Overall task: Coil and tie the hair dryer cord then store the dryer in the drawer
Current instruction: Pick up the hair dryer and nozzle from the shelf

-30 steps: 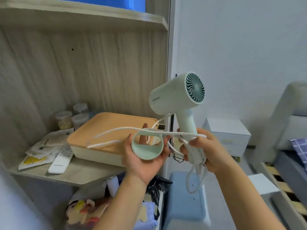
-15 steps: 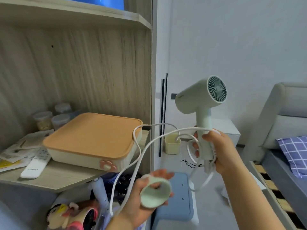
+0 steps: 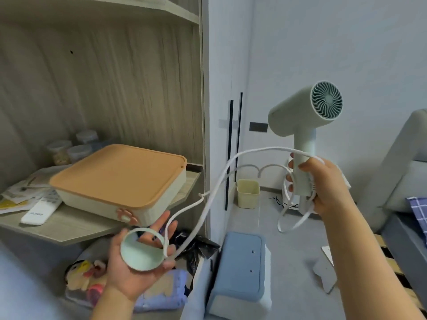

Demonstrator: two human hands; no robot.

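Observation:
My right hand (image 3: 323, 185) grips the handle of a pale green hair dryer (image 3: 300, 116), held upright with its fan grille facing me. Loops of the white cord (image 3: 219, 181) hang around that hand and handle. The cord runs in a long arc down to my left hand (image 3: 138, 269), low and in front of the shelf. That hand holds a pale green ring-shaped nozzle (image 3: 141, 252) in its palm, and the cord passes between its fingers. No drawer is in view.
A cream box with an orange lid (image 3: 120, 179) sits on the wooden shelf (image 3: 69, 227), beside a white remote (image 3: 41, 209), papers and jars. Below lie bags and toys. A blue stool (image 3: 240, 266) stands on the floor, a yellow bin (image 3: 248, 192) by the wall, a bed at right.
My left hand has dropped lower and leftward with the nozzle, drawing the cord out into a longer arc. My right hand has moved the dryer to the right.

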